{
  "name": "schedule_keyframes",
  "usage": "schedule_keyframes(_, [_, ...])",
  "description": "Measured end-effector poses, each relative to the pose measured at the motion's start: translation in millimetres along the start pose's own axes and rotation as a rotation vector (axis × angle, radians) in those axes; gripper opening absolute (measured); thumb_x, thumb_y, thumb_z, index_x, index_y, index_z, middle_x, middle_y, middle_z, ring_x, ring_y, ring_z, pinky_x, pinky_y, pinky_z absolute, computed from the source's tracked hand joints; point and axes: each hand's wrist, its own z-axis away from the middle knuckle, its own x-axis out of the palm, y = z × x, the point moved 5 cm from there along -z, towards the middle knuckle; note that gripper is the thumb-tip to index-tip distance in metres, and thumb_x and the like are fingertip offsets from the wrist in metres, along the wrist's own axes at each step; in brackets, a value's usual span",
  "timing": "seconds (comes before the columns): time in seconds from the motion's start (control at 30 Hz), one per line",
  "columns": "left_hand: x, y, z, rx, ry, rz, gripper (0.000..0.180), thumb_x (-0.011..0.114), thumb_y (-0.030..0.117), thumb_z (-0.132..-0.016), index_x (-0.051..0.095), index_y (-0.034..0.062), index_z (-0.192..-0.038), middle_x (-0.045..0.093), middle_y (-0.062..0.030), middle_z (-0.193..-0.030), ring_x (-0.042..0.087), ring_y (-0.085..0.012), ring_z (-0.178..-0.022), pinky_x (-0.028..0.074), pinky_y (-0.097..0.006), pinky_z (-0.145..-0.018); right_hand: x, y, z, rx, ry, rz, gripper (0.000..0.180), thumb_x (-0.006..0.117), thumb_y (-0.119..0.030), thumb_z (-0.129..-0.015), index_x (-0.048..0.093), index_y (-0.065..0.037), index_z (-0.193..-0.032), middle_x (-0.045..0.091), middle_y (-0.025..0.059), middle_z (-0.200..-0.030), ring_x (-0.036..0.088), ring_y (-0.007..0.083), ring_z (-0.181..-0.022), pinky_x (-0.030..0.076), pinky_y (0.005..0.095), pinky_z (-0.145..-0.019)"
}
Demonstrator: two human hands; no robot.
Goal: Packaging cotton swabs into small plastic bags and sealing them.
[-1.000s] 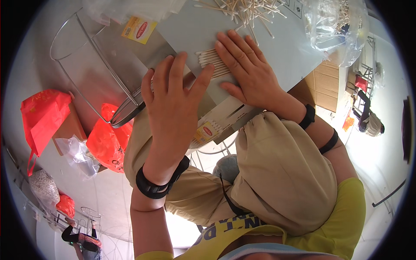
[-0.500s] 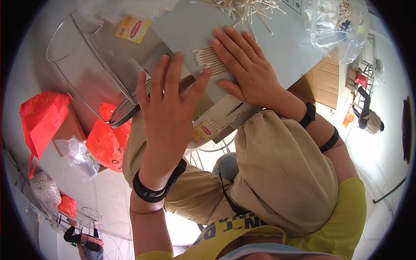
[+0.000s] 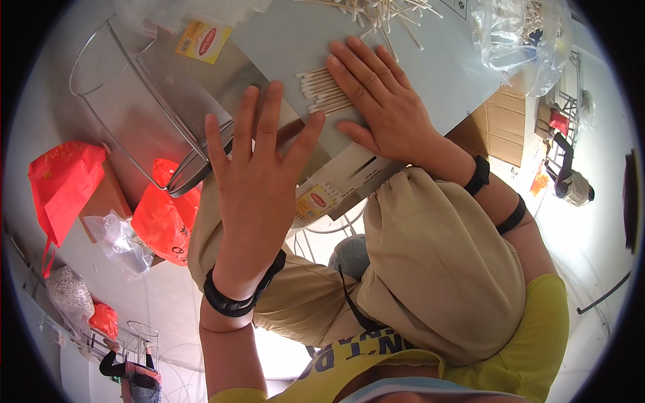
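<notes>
My right hand (image 3: pixel 390 111) lies flat, fingers stretched out, over a row of cotton swabs (image 3: pixel 322 89) on a grey board (image 3: pixel 289 43). The white tips of the row stick out to the left of its fingers; the other ends are hidden under the hand. To the left, my left hand (image 3: pixel 259 178) is spread with nothing in it. Its index fingertip is close to the lower tips of the row; I cannot tell if they touch. Below and between the hands is a pack of swabs (image 3: pixel 316 201) with a yellow label.
Loose cotton swabs (image 3: pixel 383 15) are heaped at the far edge. A yellow card (image 3: pixel 205 41) lies far left, above a wire frame (image 3: pixel 127 74). Clear plastic bags (image 3: pixel 521 40) sit far right, over a cardboard box (image 3: pixel 504 124). Red bags (image 3: pixel 67 188) stand at left.
The left hand's thumb-side and little fingers have shifted slightly left. The right hand stays flat on the swabs.
</notes>
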Motion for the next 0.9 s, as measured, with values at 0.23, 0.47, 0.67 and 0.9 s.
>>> schedule_keyframes(0.23, [-2, -1, 0, -0.029, 0.006, 0.055, 0.049, 0.057, 0.009, -0.089, 0.054, 0.0223, -0.135, 0.043, -0.0106, -0.147, 0.039, -0.0289, -0.139, 0.018, -0.063, -0.113, 2, 1, 1, 0.011, -0.003, 0.006, 0.076, 0.058, -0.044, -0.089, 0.034, -0.007, -0.151, 0.034, 0.0094, -0.156, 0.029, 0.0262, -0.145, 0.021, 0.0445, -0.120])
schedule_keyframes(0.47, [19, -5, -19, -0.057, 0.218, 0.171, 0.063, 0.062, 0.031, -0.088, 0.045, 0.0031, -0.141, 0.040, -0.0105, -0.151, 0.034, -0.0255, -0.143, 0.014, -0.062, -0.115, 3, -1, -2, -0.011, 0.005, 0.011, 0.076, 0.059, -0.044, -0.088, 0.035, -0.007, -0.150, 0.034, 0.0094, -0.156, 0.030, 0.0262, -0.145, 0.021, 0.0444, -0.120])
schedule_keyframes(0.67, [42, 18, -23, 0.000, 0.186, 0.081, 0.075, 0.056, 0.044, -0.090, 0.035, 0.0017, -0.148, 0.035, -0.0133, -0.154, 0.029, -0.0262, -0.146, 0.012, -0.062, -0.117, -1, 4, 4, -0.001, 0.012, 0.013, 0.079, 0.062, -0.043, -0.086, 0.034, -0.007, -0.151, 0.034, 0.0093, -0.156, 0.029, 0.0259, -0.145, 0.021, 0.0446, -0.120])
schedule_keyframes(0.9, [49, 16, -27, 0.000, 0.287, 0.034, 0.076, 0.054, 0.044, -0.090, 0.034, -0.0007, -0.148, 0.034, -0.0163, -0.155, 0.026, -0.0271, -0.147, 0.010, -0.061, -0.118, 8, 5, -2, -0.073, 0.053, 0.052, 0.076, 0.058, -0.037, -0.090, 0.029, -0.002, -0.151, 0.029, 0.0159, -0.157, 0.025, 0.0299, -0.147, 0.018, 0.0454, -0.121])
